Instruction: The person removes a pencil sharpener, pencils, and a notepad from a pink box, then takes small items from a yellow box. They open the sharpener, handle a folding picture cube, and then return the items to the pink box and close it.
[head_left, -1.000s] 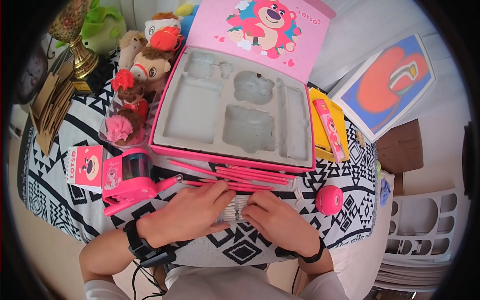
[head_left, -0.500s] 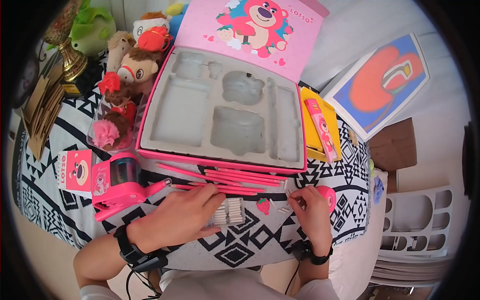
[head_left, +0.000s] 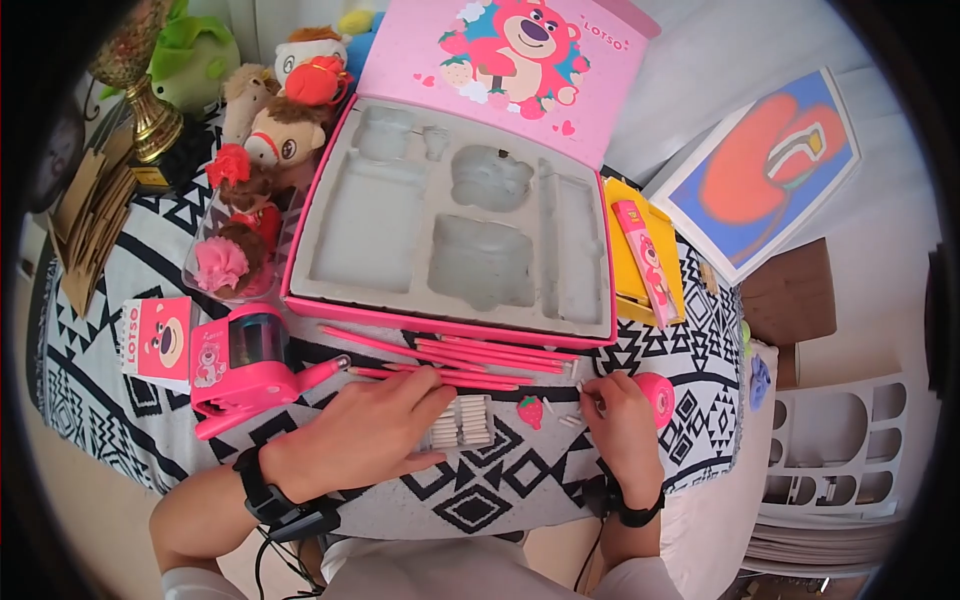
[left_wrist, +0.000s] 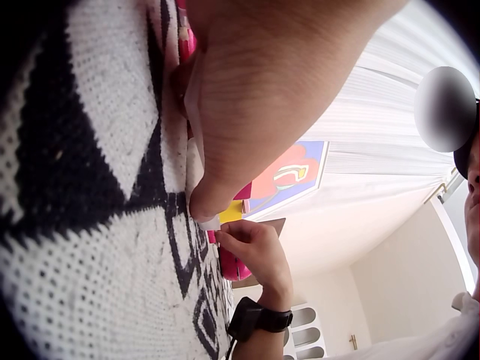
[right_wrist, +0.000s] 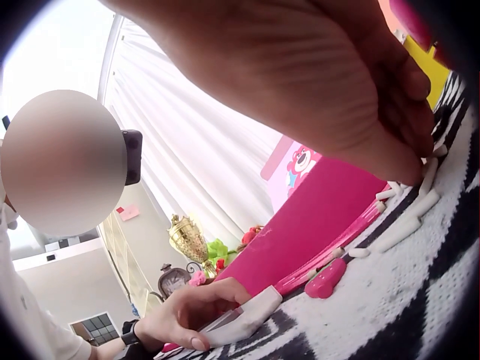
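Note:
My left hand (head_left: 375,430) holds a small clear case of short white sticks (head_left: 462,424) at its left side, fingers at the far edge and thumb at the near edge. In the right wrist view this case (right_wrist: 251,315) lies on the cloth under that hand. Farther right, my right hand (head_left: 622,425) is low over several loose white sticks (head_left: 570,420), thumb and fingertips pinching one of them; the curled fingers partly hide it. A strawberry-shaped pink piece (head_left: 530,411) lies between the case and the right hand.
Pink pencils (head_left: 460,355) lie beyond the hands, in front of a pink gift box (head_left: 460,322) with a grey moulded insert. A pink crank sharpener (head_left: 245,365) and a small notepad (head_left: 158,340) are at left. A round pink item (head_left: 656,398) sits right beside the right hand.
My right hand has moved from the case to the loose white sticks on the right, uncovering the case's right part and the strawberry piece. My left hand stays at the case.

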